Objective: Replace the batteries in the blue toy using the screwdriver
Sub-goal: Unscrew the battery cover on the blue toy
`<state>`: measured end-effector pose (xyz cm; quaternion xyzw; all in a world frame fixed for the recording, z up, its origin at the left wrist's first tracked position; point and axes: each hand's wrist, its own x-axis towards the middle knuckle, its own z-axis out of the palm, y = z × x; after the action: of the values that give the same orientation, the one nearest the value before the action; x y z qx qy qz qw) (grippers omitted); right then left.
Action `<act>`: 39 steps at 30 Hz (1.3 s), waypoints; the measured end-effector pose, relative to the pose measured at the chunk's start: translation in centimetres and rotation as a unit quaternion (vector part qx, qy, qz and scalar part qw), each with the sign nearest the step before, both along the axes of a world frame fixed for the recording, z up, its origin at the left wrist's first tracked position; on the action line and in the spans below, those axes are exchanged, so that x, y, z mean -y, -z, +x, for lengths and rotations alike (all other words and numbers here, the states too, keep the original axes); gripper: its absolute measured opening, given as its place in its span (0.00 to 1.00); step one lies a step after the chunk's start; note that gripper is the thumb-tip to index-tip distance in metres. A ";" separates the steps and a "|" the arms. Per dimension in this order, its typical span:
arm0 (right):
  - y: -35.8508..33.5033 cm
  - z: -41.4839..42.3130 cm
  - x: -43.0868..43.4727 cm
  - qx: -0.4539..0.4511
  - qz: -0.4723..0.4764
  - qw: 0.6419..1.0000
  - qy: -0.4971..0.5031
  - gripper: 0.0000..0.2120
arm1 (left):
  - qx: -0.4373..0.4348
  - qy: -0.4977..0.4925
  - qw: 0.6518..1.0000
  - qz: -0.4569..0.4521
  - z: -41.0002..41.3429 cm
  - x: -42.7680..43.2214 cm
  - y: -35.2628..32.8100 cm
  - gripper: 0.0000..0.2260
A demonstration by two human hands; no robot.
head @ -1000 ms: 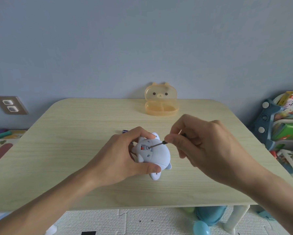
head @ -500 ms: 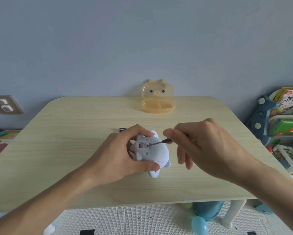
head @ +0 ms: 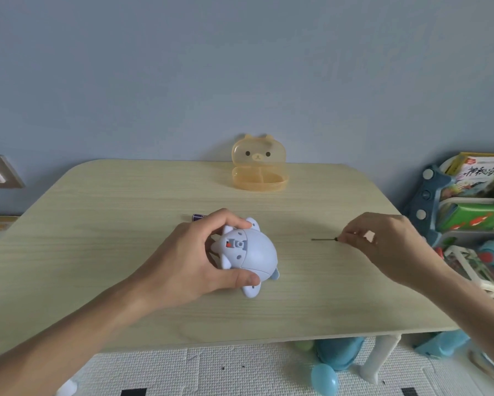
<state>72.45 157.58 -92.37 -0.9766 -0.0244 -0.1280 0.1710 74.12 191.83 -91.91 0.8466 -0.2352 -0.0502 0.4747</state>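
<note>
The blue toy (head: pixel 254 252) lies belly up on the wooden table (head: pixel 125 201), its small battery hatch facing me. My left hand (head: pixel 194 258) grips it from the left, thumb at the front and fingers over the back. My right hand (head: pixel 388 247) is off to the right, low over the table, pinching the handle of the thin screwdriver (head: pixel 324 239). The shaft points left toward the toy, with a wide gap between them. A purple battery (head: pixel 198 216) lies just behind my left fingers, partly hidden.
An open orange bear-shaped box (head: pixel 258 172) stands at the table's back edge. A toy shelf with books (head: pixel 474 201) stands past the table's right edge. Blue toys and a balloon (head: pixel 324 378) lie on the foam mat below the front edge.
My right hand has pulled the screwdriver out of the toy's hatch and carried it well to the right, down near the table. My left hand still holds the toy in place.
</note>
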 end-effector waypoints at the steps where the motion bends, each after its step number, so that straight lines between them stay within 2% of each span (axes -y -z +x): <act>1: 0.1 0.0 -0.1 -0.010 -0.001 1.000 -0.009 0.05 | -0.001 -0.001 1.000 -0.002 0.0 0.0 0.0 0.27; 6: 0.1 -0.3 -0.4 -0.038 -0.010 0.999 -0.031 0.04 | -0.005 -0.002 1.000 -0.007 0.0 0.0 0.0 0.26; 13: -1.3 -0.2 -2.1 -0.025 -0.034 0.998 -0.046 0.10 | -0.008 -0.002 1.000 -0.008 0.0 -0.1 0.0 0.27; 16: -2.9 -1.0 -4.9 0.030 -0.024 0.987 -0.155 0.11 | -0.016 0.001 1.000 -0.013 0.0 0.0 -0.1 0.27; 19: -4.1 -1.6 -8.5 0.054 -0.048 0.957 -0.282 0.13 | -0.027 0.006 0.999 -0.027 0.1 0.1 -0.2 0.26; 22: -4.6 -1.4 -11.3 0.047 -0.085 0.939 -0.330 0.16 | -0.027 0.011 0.999 -0.040 0.2 0.1 -0.2 0.24; 27: -4.4 -0.8 -12.3 0.057 -0.118 0.926 -0.355 0.15 | -0.037 0.025 0.998 -0.054 0.3 0.1 -0.2 0.26; 34: -4.7 -0.2 -12.3 0.054 -0.125 0.926 -0.351 0.14 | -0.028 0.024 0.999 -0.025 0.4 0.5 -0.5 0.20; 39: -5.0 -0.2 -12.0 0.034 -0.122 0.925 -0.359 0.16 | -0.032 0.021 0.999 -0.031 0.5 0.2 -0.3 0.20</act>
<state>72.24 169.59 -87.41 -0.9110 -0.3941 -0.0873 0.0845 74.61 191.59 -91.56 0.8242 -0.2394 -0.0795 0.5070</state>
